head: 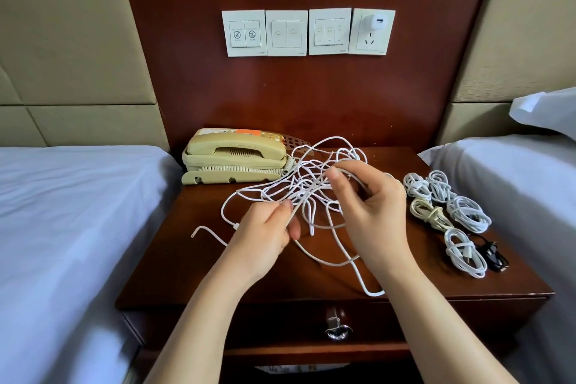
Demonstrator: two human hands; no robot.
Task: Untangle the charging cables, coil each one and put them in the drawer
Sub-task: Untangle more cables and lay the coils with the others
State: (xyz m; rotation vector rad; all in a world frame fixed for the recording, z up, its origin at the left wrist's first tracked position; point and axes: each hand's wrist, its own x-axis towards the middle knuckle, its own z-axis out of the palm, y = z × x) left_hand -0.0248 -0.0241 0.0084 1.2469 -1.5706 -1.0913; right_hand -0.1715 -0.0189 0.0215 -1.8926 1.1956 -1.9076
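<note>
Your left hand (266, 235) and right hand (374, 212) each pinch strands of the tangle (299, 188); coils (467, 215) lie at three o'clock.

Dark wood table (187, 265). Back left: beige phone (233, 156) standing on the top, close to the wall panel. Centre: tangle (299, 187) of white cables, partly raised off the wood, with loose ends trailing on the top toward the left and front edges. Right side, well apart from the phone: four white coils (467, 215) and one cream coil (431, 215), packed close together. Black cable (492, 254) just beside the frontmost white coil. Below the top: drawer (265, 324) with a metal handle (336, 326).
</note>
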